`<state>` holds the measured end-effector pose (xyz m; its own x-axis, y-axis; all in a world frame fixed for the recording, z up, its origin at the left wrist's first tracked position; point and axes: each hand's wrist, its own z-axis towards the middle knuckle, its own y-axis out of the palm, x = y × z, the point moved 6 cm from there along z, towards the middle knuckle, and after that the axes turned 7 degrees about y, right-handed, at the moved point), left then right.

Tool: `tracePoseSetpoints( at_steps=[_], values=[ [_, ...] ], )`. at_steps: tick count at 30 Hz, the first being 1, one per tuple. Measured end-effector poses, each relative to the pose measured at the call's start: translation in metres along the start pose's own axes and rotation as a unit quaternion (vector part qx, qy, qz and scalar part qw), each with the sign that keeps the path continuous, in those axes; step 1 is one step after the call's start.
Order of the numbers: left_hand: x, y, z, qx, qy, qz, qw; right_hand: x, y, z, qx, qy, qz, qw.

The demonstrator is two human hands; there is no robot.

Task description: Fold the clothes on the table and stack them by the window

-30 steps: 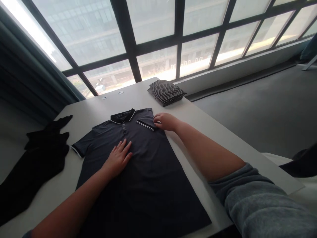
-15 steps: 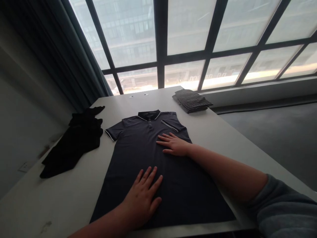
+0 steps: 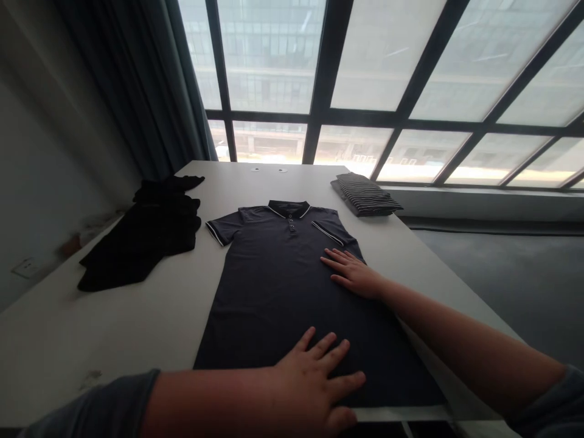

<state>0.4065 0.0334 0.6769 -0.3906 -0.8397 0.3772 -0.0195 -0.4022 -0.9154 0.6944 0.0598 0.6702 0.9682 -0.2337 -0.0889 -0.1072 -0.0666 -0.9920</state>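
Observation:
A dark grey polo shirt [image 3: 274, 286] with a black, white-edged collar lies spread front side up on the white table [image 3: 438, 292]. Its left-hand sleeve sticks out to the side, while the sleeve on the right is folded in over the chest. My left hand [image 3: 319, 380] rests on the lower part of the shirt near the hem, fingers spread. Higher up, by the shirt's right side, my right hand [image 3: 353, 274] lies flat with its fingers stretched out. Neither hand grips the cloth.
Black clothing [image 3: 141, 237] lies loosely along the table's left side. A folded striped garment [image 3: 365, 194] sits near the right edge, toward the back. Behind the table is a large framed window [image 3: 274, 67], with a dark curtain [image 3: 137, 85] on the left.
My left hand has slid right and down toward the hem. My right hand stays on the shirt's right side, slightly nearer its edge. The camera view has turned.

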Motion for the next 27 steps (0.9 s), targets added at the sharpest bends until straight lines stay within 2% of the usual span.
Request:
tracePoseSetpoints(
  at_steps=[2, 3, 4, 6, 7, 9, 11, 12, 15, 19, 23, 27],
  values=[
    [-0.024, -0.019, 0.001, 0.039, -0.014, 0.040, 0.998, -0.002, -0.001, 0.001, -0.003, -0.002, -0.012, 1.000],
    [-0.044, -0.031, -0.001, 0.064, -0.037, 0.066, 0.995, -0.005, -0.002, 0.002, 0.000, -0.004, -0.017, 1.000],
    [-0.071, -0.045, -0.007, 0.090, -0.079, 0.093, 0.988, -0.010, -0.003, 0.005, 0.005, -0.008, -0.021, 1.000],
    [-0.139, -0.075, -0.027, 0.134, -0.209, 0.131, 0.960, -0.027, -0.008, 0.014, 0.019, -0.019, -0.026, 0.999],
    [-0.175, -0.092, -0.044, 0.165, -0.292, 0.145, 0.931, -0.038, -0.011, 0.022, 0.024, -0.026, -0.026, 0.999],
    [-0.238, -0.119, -0.085, 0.229, -0.447, 0.162, 0.849, -0.067, -0.015, 0.043, 0.023, -0.043, -0.022, 0.999],
    [-0.283, -0.134, -0.125, 0.269, -0.553, 0.157, 0.773, -0.101, -0.015, 0.072, 0.008, -0.060, -0.012, 0.998],
    [-0.298, -0.137, -0.139, 0.281, -0.580, 0.151, 0.749, -0.118, -0.014, 0.088, -0.002, -0.069, -0.007, 0.998],
    [-0.326, -0.138, -0.163, 0.300, -0.613, 0.137, 0.718, -0.169, -0.011, 0.140, -0.005, -0.085, 0.005, 0.996],
    [-0.344, -0.142, -0.161, 0.308, -0.625, 0.132, 0.705, -0.214, -0.011, 0.202, 0.032, -0.050, 0.037, 0.998],
    [-0.359, -0.148, -0.150, 0.305, -0.624, 0.136, 0.706, -0.221, -0.003, 0.234, 0.040, 0.049, 0.058, 0.996],
    [-0.367, -0.151, -0.148, 0.307, -0.623, 0.126, 0.708, -0.217, 0.014, 0.236, 0.038, 0.064, 0.042, 0.996]
  ],
)
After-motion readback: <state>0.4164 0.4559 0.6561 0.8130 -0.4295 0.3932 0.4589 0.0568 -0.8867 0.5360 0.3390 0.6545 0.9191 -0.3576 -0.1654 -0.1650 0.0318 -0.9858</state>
